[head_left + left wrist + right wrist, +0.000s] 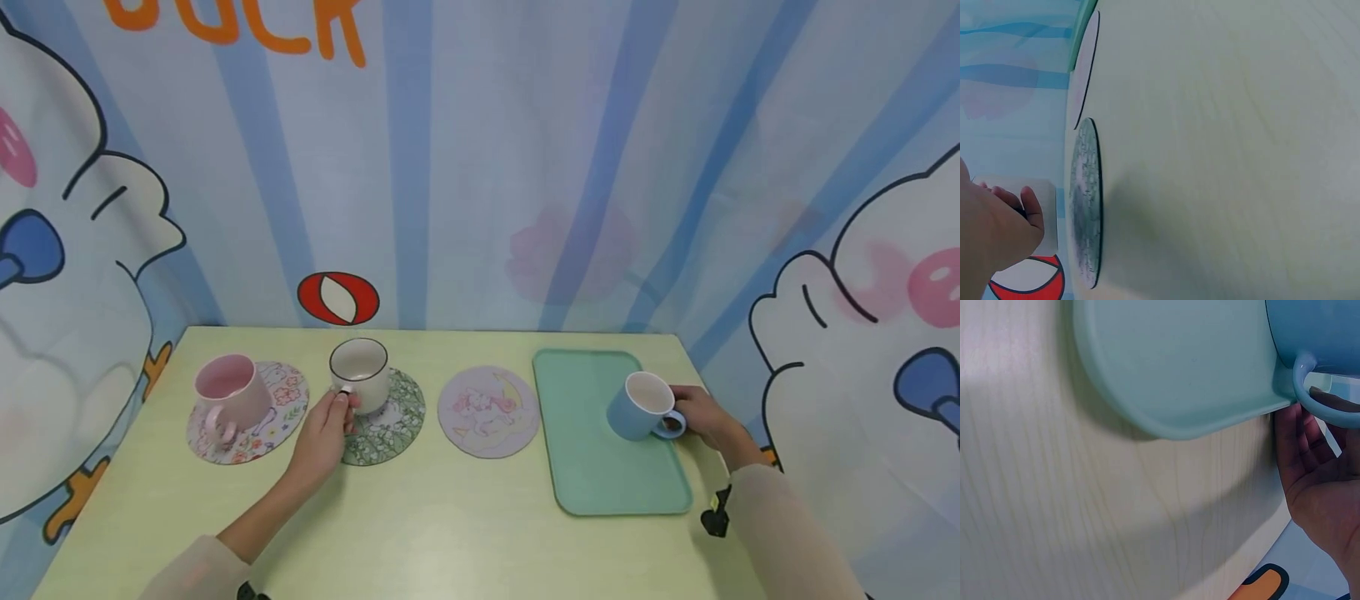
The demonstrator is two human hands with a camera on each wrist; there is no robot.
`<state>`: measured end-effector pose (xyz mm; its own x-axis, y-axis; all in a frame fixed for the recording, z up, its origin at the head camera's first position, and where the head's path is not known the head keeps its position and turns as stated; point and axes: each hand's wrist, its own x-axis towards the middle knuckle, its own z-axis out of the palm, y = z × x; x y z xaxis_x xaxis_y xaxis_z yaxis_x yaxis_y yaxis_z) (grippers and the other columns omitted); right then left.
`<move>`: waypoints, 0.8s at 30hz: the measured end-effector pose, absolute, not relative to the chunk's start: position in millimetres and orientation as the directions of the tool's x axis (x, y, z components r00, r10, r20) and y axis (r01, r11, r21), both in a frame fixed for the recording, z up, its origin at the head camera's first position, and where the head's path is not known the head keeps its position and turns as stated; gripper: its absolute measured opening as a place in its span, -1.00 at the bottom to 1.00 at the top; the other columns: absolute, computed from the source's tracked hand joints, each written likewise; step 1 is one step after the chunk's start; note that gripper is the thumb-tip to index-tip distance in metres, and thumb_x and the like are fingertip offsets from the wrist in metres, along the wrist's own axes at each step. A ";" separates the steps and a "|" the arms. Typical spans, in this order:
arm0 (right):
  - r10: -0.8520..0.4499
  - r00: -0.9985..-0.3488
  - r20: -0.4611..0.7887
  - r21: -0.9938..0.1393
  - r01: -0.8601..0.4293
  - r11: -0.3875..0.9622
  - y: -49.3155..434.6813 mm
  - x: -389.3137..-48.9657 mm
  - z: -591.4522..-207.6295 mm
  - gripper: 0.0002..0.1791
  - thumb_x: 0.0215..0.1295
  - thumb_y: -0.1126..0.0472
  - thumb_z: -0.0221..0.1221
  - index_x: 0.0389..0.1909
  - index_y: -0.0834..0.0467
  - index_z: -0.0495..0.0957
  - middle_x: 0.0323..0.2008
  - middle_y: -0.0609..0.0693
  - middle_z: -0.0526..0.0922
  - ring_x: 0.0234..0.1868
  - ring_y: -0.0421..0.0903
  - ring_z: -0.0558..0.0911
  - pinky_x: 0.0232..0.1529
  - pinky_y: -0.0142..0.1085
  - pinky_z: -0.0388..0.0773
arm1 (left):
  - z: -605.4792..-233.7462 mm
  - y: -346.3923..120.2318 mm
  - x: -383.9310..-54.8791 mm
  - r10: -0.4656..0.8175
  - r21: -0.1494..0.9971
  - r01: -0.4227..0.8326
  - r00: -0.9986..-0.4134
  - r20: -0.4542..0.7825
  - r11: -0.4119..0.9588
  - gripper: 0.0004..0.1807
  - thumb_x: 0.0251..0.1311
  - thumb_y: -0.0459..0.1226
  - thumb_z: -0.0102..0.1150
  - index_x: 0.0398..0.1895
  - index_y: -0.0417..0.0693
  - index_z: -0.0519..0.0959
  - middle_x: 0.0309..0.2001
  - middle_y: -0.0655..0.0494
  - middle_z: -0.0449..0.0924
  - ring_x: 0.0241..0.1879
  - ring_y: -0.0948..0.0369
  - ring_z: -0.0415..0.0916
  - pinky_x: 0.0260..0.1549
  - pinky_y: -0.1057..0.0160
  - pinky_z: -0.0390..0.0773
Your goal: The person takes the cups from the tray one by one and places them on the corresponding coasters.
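In the head view, my left hand (324, 433) grips the handle of a white mug (367, 383) with a dark rim. The left wrist view has this mug (1047, 215) raised, with a gap between it and the green patterned round mat (1087, 206). A light blue mug (637, 408) stands upright on the green tray (592, 483), its handle turned right. Beside that handle is my right hand (708, 421). In the right wrist view its fingers (1288, 440) extend loosely near the blue handle (1302, 381), not curled round it; part of the thumb is behind the handle.
A pink mug (236, 396) sits on a floral round mat (288, 400) at the left. Between the green mat and the tray lies a pale pink round mat (487, 412). A printed curtain (480, 167) hangs behind the table's far edge.
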<state>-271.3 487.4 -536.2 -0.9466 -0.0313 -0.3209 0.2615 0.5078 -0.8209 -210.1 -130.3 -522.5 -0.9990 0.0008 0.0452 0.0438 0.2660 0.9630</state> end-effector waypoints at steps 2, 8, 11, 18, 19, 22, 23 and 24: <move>-0.030 -0.945 -0.324 -0.823 0.266 0.502 486.0 -272.5 -535.0 -0.61 0.54 0.41 -0.08 0.27 0.49 0.44 -0.33 0.02 0.58 -0.38 -0.09 0.56 -0.36 -0.23 0.56 | -525.6 -131.0 -210.7 0.004 0.962 0.028 -1.000 0.028 0.271 -0.59 0.75 -0.23 -0.39 0.02 -0.35 0.47 -0.27 -0.01 0.36 -0.22 0.14 0.42 -0.11 0.19 0.60; -0.025 -0.940 -0.340 -0.817 0.282 0.502 486.1 -272.2 -534.5 -0.59 0.57 0.40 -0.08 0.31 0.49 0.42 -0.31 0.01 0.59 -0.38 -0.10 0.57 -0.36 -0.23 0.57 | -535.9 -131.7 -213.9 0.018 0.953 0.005 -1.000 -0.001 0.302 -0.59 0.74 -0.27 -0.43 0.03 -0.37 0.45 -0.26 -0.01 0.38 -0.21 0.13 0.44 -0.10 0.19 0.62; -0.030 -0.942 -0.334 -0.815 0.273 0.510 486.7 -272.8 -535.0 -0.57 0.56 0.41 -0.09 0.33 0.50 0.40 -0.32 0.02 0.59 -0.38 -0.08 0.57 -0.37 -0.22 0.57 | -537.4 -131.7 -214.1 0.018 0.953 0.005 -1.000 0.000 0.301 -0.59 0.74 -0.27 -0.44 0.03 -0.37 0.45 -0.25 -0.03 0.39 -0.20 0.13 0.45 -0.08 0.18 0.63; -0.017 -0.942 -0.335 -0.814 0.280 0.509 486.3 -274.0 -535.6 -0.55 0.53 0.44 -0.09 0.35 0.52 0.38 -0.32 0.01 0.59 -0.38 -0.09 0.57 -0.37 -0.24 0.57 | -534.3 -130.8 -210.6 0.014 0.954 -0.006 -1.000 -0.011 0.300 -0.59 0.75 -0.25 -0.42 0.05 -0.35 0.45 -0.22 -0.03 0.40 -0.16 0.08 0.48 -0.02 0.15 0.63; -0.014 -0.941 -0.337 -0.812 0.283 0.509 486.3 -273.6 -535.6 -0.54 0.53 0.43 -0.09 0.36 0.52 0.37 -0.32 0.01 0.59 -0.38 -0.10 0.57 -0.38 -0.24 0.57 | -534.1 -130.7 -210.2 0.015 0.955 -0.007 -1.000 -0.012 0.297 -0.59 0.75 -0.25 -0.42 0.05 -0.35 0.45 -0.22 -0.03 0.40 -0.15 0.07 0.49 -0.02 0.14 0.64; -0.004 -0.938 -0.346 -0.809 0.296 0.508 486.5 -272.4 -535.2 -0.53 0.53 0.43 -0.08 0.38 0.52 0.36 -0.30 0.03 0.60 -0.38 -0.10 0.58 -0.37 -0.24 0.58 | -534.1 -129.9 -209.9 0.023 0.956 -0.007 -1.000 -0.014 0.294 -0.60 0.74 -0.25 -0.42 0.05 -0.35 0.45 -0.21 -0.05 0.41 -0.14 0.05 0.50 0.01 0.12 0.65; -0.002 -0.937 -0.348 -0.807 0.299 0.509 486.5 -272.2 -535.1 -0.52 0.53 0.42 -0.09 0.38 0.52 0.36 -0.29 0.04 0.60 -0.38 -0.10 0.58 -0.37 -0.24 0.58 | -534.4 -129.6 -209.7 0.024 0.955 -0.009 -1.000 -0.017 0.295 -0.60 0.74 -0.25 -0.42 0.05 -0.35 0.45 -0.21 -0.05 0.41 -0.14 0.05 0.51 0.01 0.12 0.65; -0.003 -0.937 -0.348 -0.806 0.298 0.512 486.5 -272.0 -535.1 -0.52 0.54 0.41 -0.08 0.39 0.53 0.35 -0.26 0.05 0.61 -0.36 -0.10 0.59 -0.36 -0.23 0.59 | -534.9 -129.4 -209.6 0.026 0.955 -0.011 -0.999 -0.019 0.298 -0.60 0.74 -0.26 -0.42 0.05 -0.36 0.44 -0.20 -0.06 0.42 -0.14 0.06 0.51 0.01 0.13 0.65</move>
